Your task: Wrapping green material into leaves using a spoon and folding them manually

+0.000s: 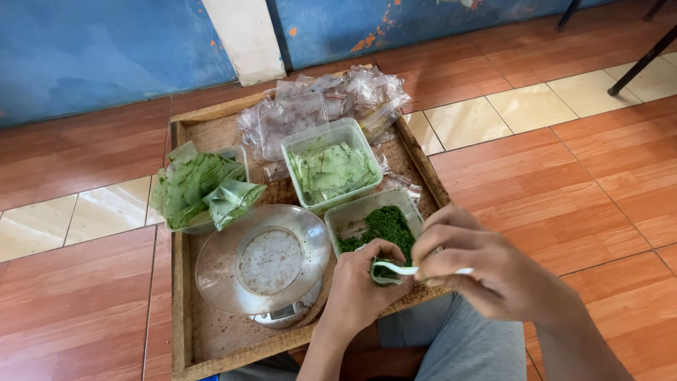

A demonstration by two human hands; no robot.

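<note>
Looking down: we sit over a wooden tray (185, 296) that rests on the tiled floor (599, 162).
Left hand: our left hand (360, 286) has its grip closed around a small bag (384, 274) of green powder, at about 5 o'clock on the tray's near edge.
Right hand: our right hand (479, 264) pinches a small white spoon (409, 269), its tip at the mouth of the bag.
Powder tub: a clear tub of dark green powder (384, 224) sits just beyond both hands, touching the bag's far side.
Scale: a round kitchen scale (264, 264) stands at 9 o'clock from the hands.
Filled bags: a tub of flat green packets (331, 169) lies at 12 o'clock on the tray.
Leaves: green folded wrappers (201, 190) are heaped at 10 o'clock.
Empty bags: clear plastic bags (331, 99) pile up at the tray's far edge.
</note>
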